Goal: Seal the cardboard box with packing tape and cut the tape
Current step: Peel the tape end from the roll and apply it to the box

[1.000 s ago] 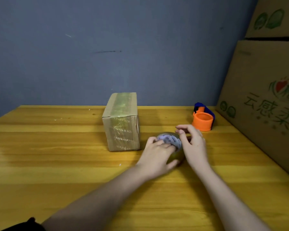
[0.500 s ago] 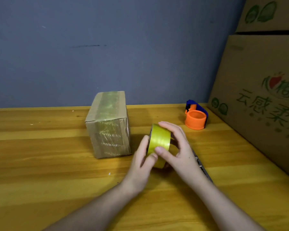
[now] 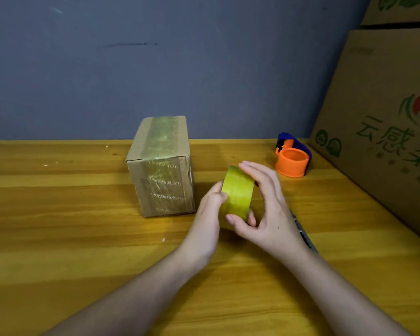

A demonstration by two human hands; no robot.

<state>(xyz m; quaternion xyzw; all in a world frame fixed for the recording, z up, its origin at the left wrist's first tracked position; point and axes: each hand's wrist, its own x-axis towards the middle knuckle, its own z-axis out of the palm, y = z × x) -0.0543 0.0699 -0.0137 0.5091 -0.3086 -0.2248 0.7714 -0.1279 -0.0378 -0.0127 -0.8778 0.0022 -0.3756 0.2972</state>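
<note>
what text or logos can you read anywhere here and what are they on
"云感柔": green characters on the large carton at right, cut off by the frame edge.
Red and green fruit logo above those characters, plus small round green emblems; no words legible in them.
Small cardboard box: rows of pale print under the tape on its front, upside down and too blurred to read.
Tape roll, orange dispenser: no text visible.

Open wooden table (image 3: pixel 58 238) lying left and front; small cardboard box (image 3: pixel 160 166) standing mid-table; orange tape dispenser (image 3: pixel 292 163) sitting back right; large cartons (image 3: pixel 386 117) walling the right edge.
</note>
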